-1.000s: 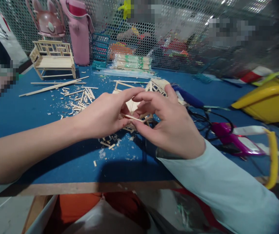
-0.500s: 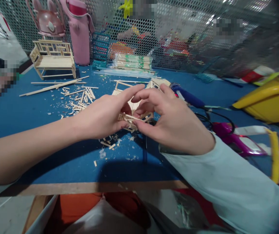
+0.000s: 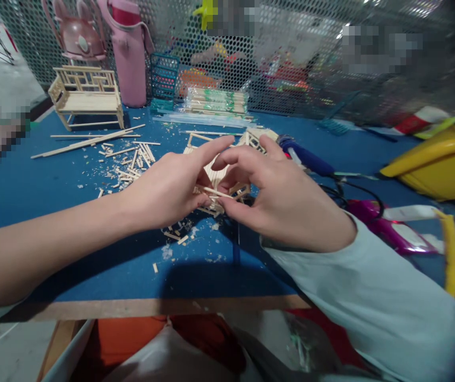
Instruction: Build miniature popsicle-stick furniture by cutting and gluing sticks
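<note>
Between my two hands a thin wooden stick (image 3: 213, 191) lies slantwise over a small model built of wooden sticks (image 3: 216, 174). My left hand (image 3: 164, 185) is closed, its thumb and fingers pinching at the stick's left end. At the right end, the thumb and bent fingers of my right hand (image 3: 287, 193) close on the same stick. Both hands hide much of the model, so whether they also touch its frame I cannot tell. A finished-looking miniature wooden bench (image 3: 88, 101) stands at the back left.
Cut stick pieces (image 3: 132, 164) and longer sticks (image 3: 88, 142) lie to the left. Behind are a pink bottle (image 3: 130, 58) and packaged sticks (image 3: 217, 101). A blue glue gun (image 3: 311, 159) with a black cable, a purple packet (image 3: 394, 228) and a yellow dustpan (image 3: 438, 167) occupy the right.
The hands have barely moved. The left thumb has shifted slightly, and the stick between the hands now shows more plainly.
</note>
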### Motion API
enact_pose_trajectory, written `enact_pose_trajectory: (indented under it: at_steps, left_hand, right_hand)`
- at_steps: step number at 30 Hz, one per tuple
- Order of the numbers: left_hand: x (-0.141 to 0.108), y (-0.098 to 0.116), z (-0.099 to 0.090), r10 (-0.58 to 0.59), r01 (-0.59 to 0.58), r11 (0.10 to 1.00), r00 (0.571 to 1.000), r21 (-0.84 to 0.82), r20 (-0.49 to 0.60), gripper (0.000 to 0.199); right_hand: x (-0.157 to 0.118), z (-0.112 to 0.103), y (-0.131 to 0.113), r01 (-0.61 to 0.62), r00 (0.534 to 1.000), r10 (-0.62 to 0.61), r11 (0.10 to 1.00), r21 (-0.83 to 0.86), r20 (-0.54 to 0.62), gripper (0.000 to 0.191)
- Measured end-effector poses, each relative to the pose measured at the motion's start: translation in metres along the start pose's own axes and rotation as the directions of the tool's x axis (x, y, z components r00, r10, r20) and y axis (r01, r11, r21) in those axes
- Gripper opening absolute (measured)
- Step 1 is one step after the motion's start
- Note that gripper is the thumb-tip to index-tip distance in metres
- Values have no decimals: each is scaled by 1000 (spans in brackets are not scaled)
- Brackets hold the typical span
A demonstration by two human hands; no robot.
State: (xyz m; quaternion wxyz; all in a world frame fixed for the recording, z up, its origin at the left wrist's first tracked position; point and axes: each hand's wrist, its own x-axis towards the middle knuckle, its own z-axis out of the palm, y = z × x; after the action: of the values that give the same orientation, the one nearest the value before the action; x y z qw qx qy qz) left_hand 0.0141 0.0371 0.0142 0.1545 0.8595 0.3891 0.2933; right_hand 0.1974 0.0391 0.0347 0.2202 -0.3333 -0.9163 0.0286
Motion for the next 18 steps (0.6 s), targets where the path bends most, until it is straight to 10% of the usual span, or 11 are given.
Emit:
enact_pose_trajectory:
  at_steps: [18]
  left_hand:
    - [-5,2,0,-42,42,998,999,-38,-14,66]
  right_hand:
    - [1,0,1,46,999,-46,999,-22,-1,22]
